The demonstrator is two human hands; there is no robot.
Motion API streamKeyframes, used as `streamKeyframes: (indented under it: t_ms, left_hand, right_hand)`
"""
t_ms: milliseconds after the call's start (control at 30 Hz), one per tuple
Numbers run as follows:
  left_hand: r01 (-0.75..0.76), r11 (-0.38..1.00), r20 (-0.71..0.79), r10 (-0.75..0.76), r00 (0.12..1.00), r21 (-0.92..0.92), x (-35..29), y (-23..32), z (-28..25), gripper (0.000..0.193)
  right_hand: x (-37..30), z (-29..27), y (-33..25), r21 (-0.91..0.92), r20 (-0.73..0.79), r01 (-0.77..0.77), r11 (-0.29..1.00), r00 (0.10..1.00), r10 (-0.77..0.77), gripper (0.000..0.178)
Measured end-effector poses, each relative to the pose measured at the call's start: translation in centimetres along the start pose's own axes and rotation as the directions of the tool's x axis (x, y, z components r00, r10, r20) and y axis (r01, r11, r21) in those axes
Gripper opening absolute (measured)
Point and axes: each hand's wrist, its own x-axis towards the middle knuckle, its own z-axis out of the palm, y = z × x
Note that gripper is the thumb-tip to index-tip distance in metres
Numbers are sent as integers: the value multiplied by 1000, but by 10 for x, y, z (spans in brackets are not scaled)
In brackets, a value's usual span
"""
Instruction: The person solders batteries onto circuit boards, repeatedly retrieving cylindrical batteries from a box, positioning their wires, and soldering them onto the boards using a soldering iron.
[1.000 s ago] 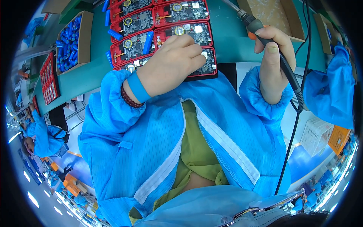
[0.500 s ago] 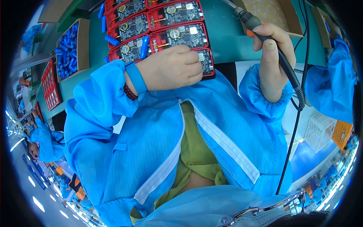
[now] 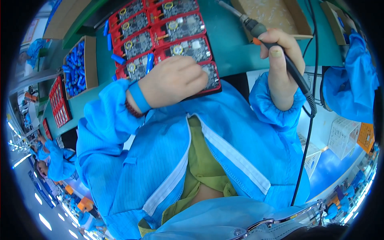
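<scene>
My right hand (image 3: pixel 282 68) is wrapped round the dark handle of a soldering iron (image 3: pixel 255 29), whose metal tip points up and left, away from the boards. My left hand (image 3: pixel 172 82) lies over the near rows of a red tray (image 3: pixel 219 86), its fingers curled inward; what they hold, if anything, is hidden. Green-grey circuit boards (image 3: pixel 182 27), many with a round yellow-rimmed part, sit in the tray's compartments. A blue cylindrical cell (image 3: pixel 149 63) leans on the tray just beyond my left hand. Another blue cell (image 3: pixel 118 59) rests at the tray's left edge.
At left, a cardboard box (image 3: pixel 92 66) is filled with blue cells. Beyond it lies another red board tray (image 3: pixel 59 102). A shallow cardboard box (image 3: pixel 298 24) stands at the far right on the green table (image 3: pixel 228 52). The iron's black cable (image 3: pixel 310 132) hangs beside my right arm.
The view has shifted and turned slightly, so the tray and boxes sit differently in it. My right hand with the soldering iron appears a little further left. Both hands keep much the same pose.
</scene>
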Motion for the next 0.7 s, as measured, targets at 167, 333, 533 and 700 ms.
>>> streamKeyframes:
  t_ms: [167, 333, 533, 700]
  left_hand:
    - [559, 764, -339, -645, 685, -322, 27, -31, -34, 9]
    - [348, 641, -368, -715, 594, -685, 93, -80, -11, 18]
    - [500, 737, -428, -673, 603, -454, 105, -84, 32, 31]
    - [518, 685, -124, -656, 744, -513, 49, -52, -41, 19]
  right_hand:
    - [4, -8, -1, -12, -252, 7, 1000, 968, -10, 19]
    - [15, -11, -15, -25, -497, 168, 985, 853, -159, 31]
    - [23, -7, -13, 2, -408, 158, 987, 902, -143, 36]
    - [16, 1, -6, 11, -453, 67, 998, 890, -55, 34]
